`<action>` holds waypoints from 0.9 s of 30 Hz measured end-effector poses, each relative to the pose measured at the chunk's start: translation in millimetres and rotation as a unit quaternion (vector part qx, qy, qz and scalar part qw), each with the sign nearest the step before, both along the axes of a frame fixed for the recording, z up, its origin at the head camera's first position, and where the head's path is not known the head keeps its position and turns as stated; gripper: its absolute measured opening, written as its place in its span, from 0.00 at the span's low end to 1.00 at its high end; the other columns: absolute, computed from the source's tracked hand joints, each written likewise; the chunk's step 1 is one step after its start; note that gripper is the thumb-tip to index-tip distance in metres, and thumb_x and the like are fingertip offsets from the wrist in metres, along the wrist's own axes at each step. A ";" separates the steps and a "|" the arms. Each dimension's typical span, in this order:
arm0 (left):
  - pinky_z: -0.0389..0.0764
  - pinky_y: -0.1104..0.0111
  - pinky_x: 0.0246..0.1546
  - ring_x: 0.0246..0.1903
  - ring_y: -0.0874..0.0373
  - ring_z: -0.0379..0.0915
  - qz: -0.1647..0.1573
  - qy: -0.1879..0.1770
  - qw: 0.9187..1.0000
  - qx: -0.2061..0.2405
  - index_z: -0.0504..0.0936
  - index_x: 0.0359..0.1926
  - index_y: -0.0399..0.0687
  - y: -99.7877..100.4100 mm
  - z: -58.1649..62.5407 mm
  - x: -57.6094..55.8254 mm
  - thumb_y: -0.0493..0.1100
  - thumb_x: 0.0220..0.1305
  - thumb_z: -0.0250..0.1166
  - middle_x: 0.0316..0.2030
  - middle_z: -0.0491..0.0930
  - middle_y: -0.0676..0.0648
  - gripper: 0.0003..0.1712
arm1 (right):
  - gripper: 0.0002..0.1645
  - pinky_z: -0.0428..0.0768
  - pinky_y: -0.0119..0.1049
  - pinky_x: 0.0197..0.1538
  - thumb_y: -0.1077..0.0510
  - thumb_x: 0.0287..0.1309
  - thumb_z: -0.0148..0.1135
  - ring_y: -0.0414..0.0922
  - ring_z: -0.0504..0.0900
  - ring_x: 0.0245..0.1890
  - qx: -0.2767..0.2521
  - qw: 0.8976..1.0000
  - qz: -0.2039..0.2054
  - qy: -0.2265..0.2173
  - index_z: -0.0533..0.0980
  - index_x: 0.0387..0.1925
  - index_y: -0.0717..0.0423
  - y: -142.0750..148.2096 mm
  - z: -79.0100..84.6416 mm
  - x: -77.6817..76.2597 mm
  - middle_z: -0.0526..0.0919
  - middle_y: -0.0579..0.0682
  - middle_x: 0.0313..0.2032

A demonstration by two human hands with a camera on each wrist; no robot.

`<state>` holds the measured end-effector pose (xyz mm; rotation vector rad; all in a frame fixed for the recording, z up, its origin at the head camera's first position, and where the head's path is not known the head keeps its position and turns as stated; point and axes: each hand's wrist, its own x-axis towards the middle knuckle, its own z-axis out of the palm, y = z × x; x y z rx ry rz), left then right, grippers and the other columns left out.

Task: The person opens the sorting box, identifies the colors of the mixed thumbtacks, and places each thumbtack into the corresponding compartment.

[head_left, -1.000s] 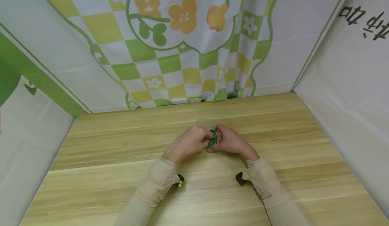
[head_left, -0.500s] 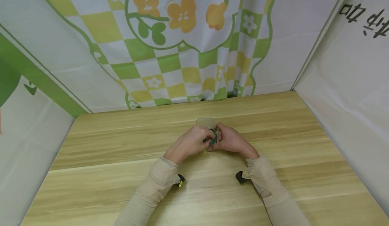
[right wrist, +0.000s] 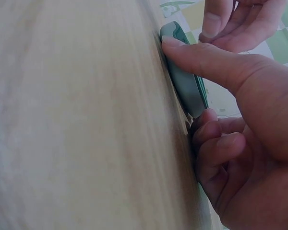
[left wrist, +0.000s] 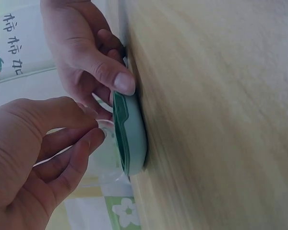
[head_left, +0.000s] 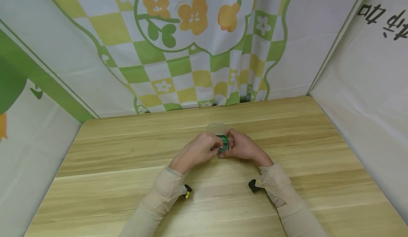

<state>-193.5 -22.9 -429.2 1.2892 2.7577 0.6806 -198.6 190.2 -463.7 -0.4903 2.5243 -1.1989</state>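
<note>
A small pale-green case (head_left: 225, 143) with a darker green, divided inside lies on the table, its clear lid (head_left: 217, 128) flipped up on the far side. My right hand (head_left: 244, 147) grips the case by its right end; in the right wrist view the thumb presses the near wall of the case (right wrist: 185, 86) while the other fingers curl at its far end. Over the left part of the opening is my left hand (head_left: 198, 147). Its thumb and finger tips come together beside the rim in the left wrist view; I cannot tell whether something tiny is between them.
The wood-grain table (head_left: 121, 152) runs back to a white, green and yellow checked curtain (head_left: 191, 77). White fabric panels (head_left: 366, 99) stand along both sides. A small black device (head_left: 253, 186) sticks out from each wrapped wrist.
My left fingertips dipped into the case half a second ago and now sit slightly back to the left, so more of its green inside shows. The right hand keeps its hold on the case.
</note>
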 end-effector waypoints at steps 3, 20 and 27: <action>0.85 0.67 0.41 0.40 0.56 0.84 0.016 -0.007 1.000 -0.002 0.90 0.43 0.40 -3.6 0.8 2.7 0.31 0.64 0.69 0.40 0.90 0.45 0.08 | 0.39 0.70 0.34 0.31 0.48 0.47 0.85 0.42 0.71 0.25 -0.002 1.000 0.001 0.000 0.73 0.55 0.56 -0.3 -1.1 0.3 0.76 0.47 0.28; 0.87 0.62 0.46 0.42 0.52 0.86 0.080 0.037 0.994 -0.056 0.90 0.44 0.38 -66.0 0.3 40.2 0.34 0.64 0.71 0.41 0.89 0.44 0.08 | 0.44 0.70 0.36 0.33 0.47 0.47 0.85 0.43 0.70 0.27 0.010 1.000 -0.002 0.001 0.71 0.60 0.59 -4.3 -5.4 0.7 0.75 0.47 0.30; 0.86 0.63 0.39 0.37 0.56 0.84 0.141 -0.026 0.986 -0.080 0.91 0.42 0.41 -107.5 7.4 53.4 0.34 0.67 0.69 0.39 0.89 0.46 0.06 | 0.45 0.70 0.37 0.34 0.47 0.47 0.85 0.43 0.71 0.29 0.014 1.000 -0.009 0.004 0.71 0.61 0.59 -1.0 -1.3 -0.4 0.75 0.48 0.31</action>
